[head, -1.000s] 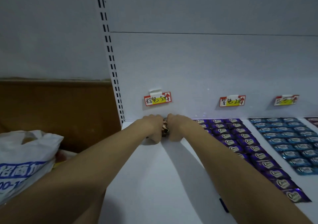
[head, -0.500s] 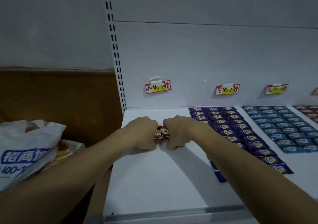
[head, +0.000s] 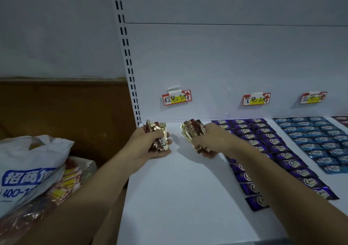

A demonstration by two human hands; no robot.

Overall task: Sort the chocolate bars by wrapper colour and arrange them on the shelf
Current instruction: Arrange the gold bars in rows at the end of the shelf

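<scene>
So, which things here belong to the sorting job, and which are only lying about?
Job: left hand gripping the left brown bunch; right hand gripping the right brown bunch; purple bars; blue bars; shelf; leftmost price label.
Lying about: white bag; shiny packet beside it, off the shelf. Their use is unclear.

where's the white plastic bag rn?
Head view, lower left: the white plastic bag lies off the shelf, beyond its left edge, below the brown wall panel.
</scene>
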